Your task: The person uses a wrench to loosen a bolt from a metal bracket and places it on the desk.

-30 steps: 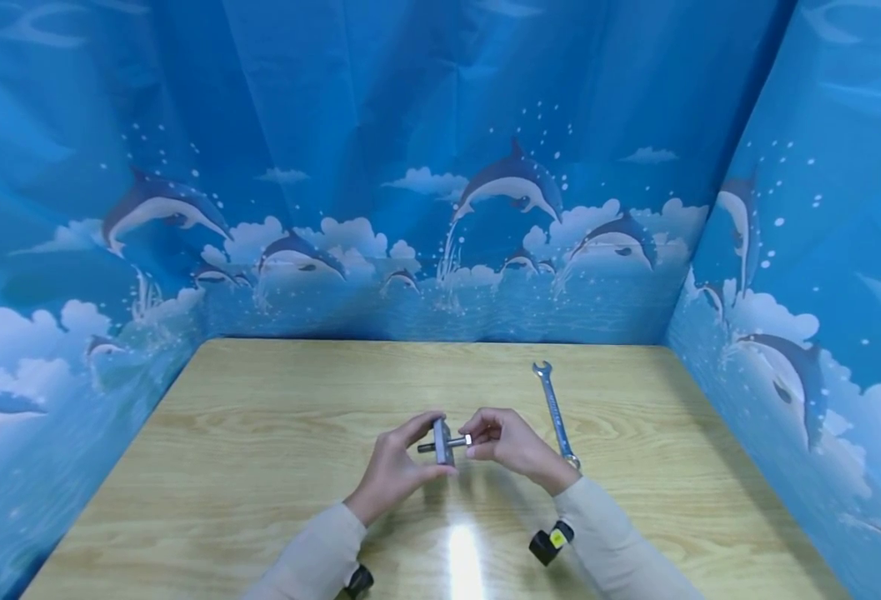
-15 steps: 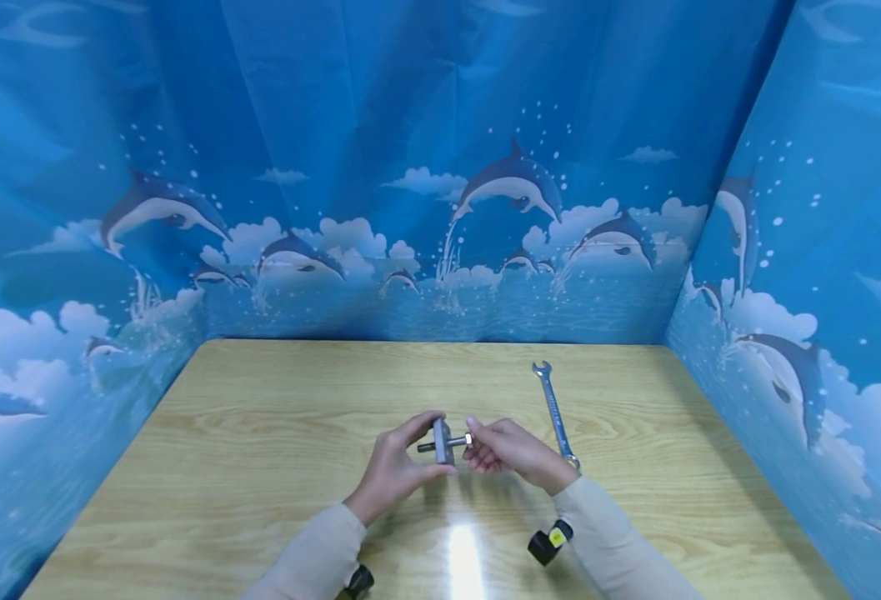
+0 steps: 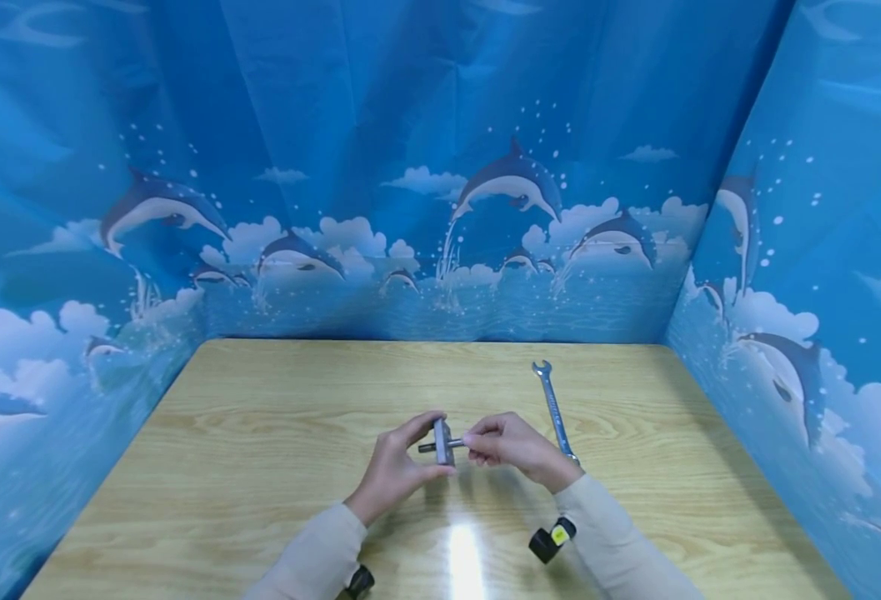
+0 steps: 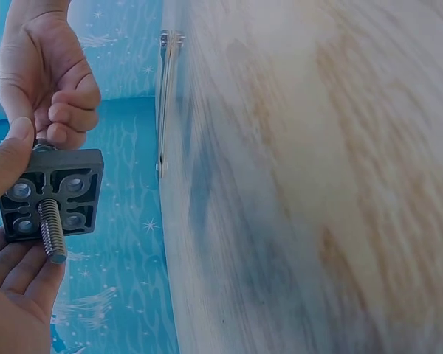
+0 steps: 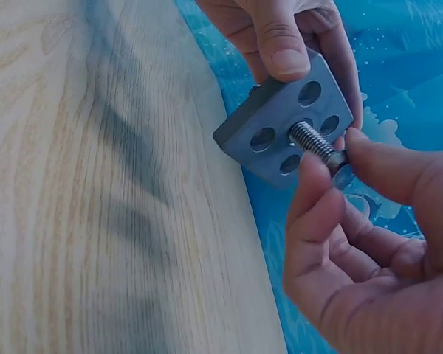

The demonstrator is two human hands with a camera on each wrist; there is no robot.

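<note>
Between thumb and fingers, my left hand (image 3: 391,467) holds a square grey metal plate (image 5: 280,122) by its opposite edges, above the table. The plate has several round holes, and a threaded bolt (image 4: 52,228) passes through its middle. In the left wrist view the bolt's end sticks out of the ribbed side. My right hand (image 3: 518,446) pinches the bolt's head (image 5: 342,174) with thumb and index finger, the other fingers curled. Some bare thread shows between the plate and the head in the right wrist view.
A combination wrench (image 3: 553,408) lies on the wooden table (image 3: 282,417), just beyond my right wrist. A blue curtain with dolphins (image 3: 380,167) stands behind the table and along both sides. Black wrist cameras (image 3: 553,540) sit under the sleeves.
My right thumb and fingers have shifted around the bolt's head and now cover it in the head view. The left hand and the plate have stayed in place.
</note>
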